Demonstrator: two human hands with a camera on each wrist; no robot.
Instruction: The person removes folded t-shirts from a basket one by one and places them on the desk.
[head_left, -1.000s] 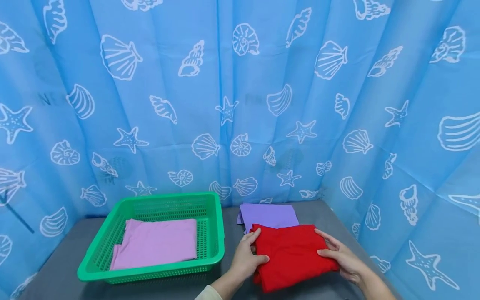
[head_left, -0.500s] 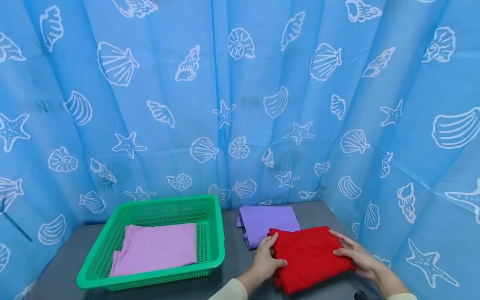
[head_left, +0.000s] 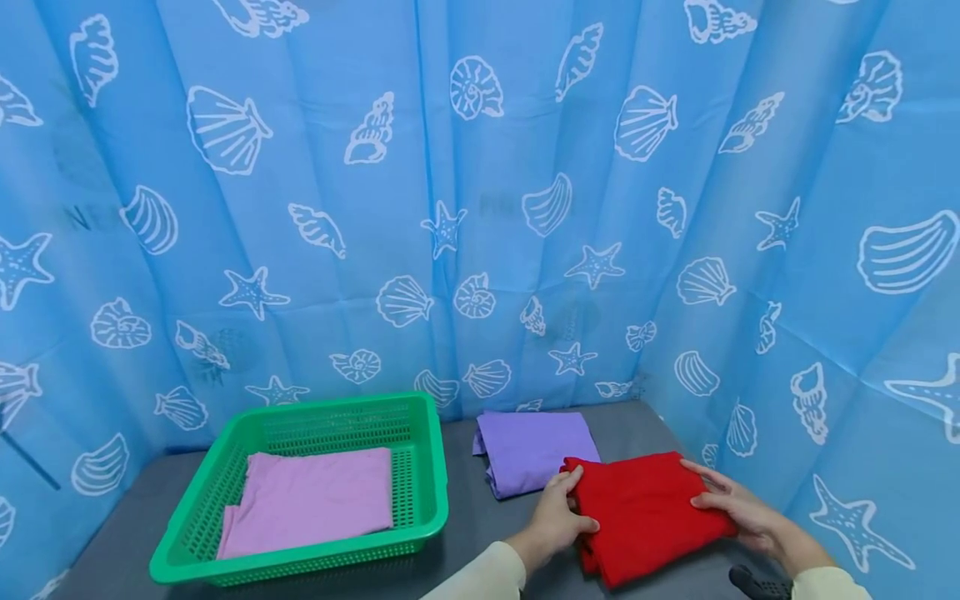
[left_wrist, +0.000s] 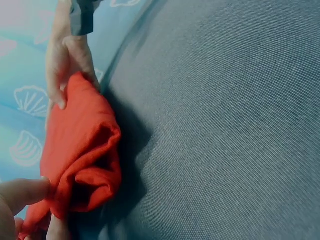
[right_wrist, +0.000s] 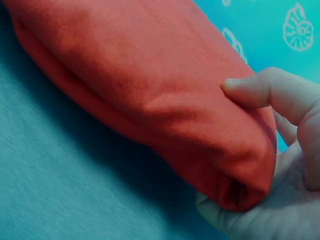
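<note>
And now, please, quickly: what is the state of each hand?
Left hand: holding the folded red cloth by its left side, thumb on top.
Right hand: holding the same cloth by its right side, thumb on top.

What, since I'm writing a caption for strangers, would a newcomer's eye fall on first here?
Most likely the bright red cloth, held between the left hand and the right hand at the lower right of the head view. Next, perhaps, the green basket towards the left of the dark grey surface, with a pink cloth lying inside. Behind everything, a blue curtain with a white seashell print fills most of that view.
</note>
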